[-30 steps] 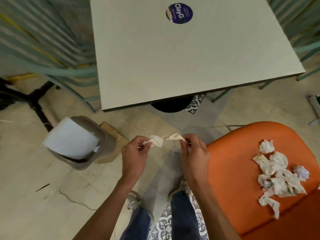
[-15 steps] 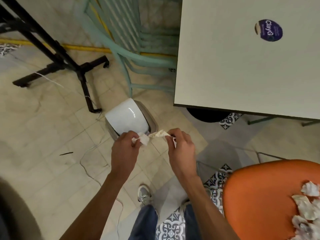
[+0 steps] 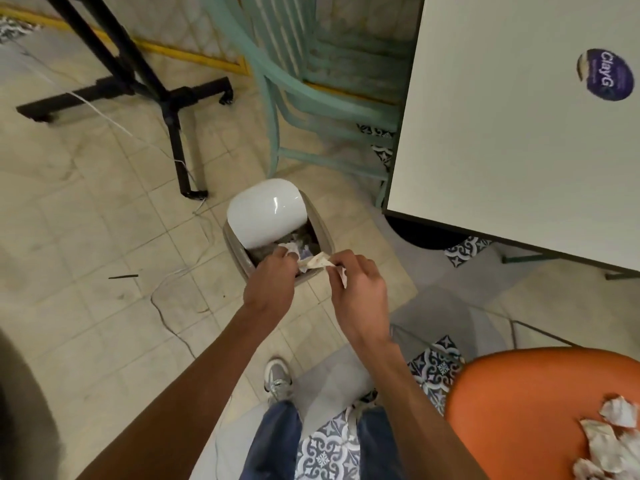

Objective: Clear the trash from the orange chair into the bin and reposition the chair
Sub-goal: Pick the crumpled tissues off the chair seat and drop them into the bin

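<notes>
Both hands hold crumpled tissue (image 3: pixel 316 260) over the small grey bin (image 3: pixel 239 252), whose white swing lid (image 3: pixel 266 213) is tipped up. My left hand (image 3: pixel 272 284) pinches one end just above the bin's opening, where more paper lies. My right hand (image 3: pixel 356 291) pinches the other end beside the bin's right rim. The orange chair (image 3: pixel 519 410) fills the bottom right corner, with several crumpled tissues (image 3: pixel 609 434) on its seat.
A white square table (image 3: pixel 519 133) with a purple sticker stands at the upper right. A teal chair (image 3: pixel 311 98) is behind the bin, and a black stand's legs (image 3: pixel 173 105) spread at the upper left. Thin cables lie on the tiled floor. My feet are below the hands.
I turned left from the orange chair toward the bin. Both hands carried the tissue forward until it came over the bin's opening.
</notes>
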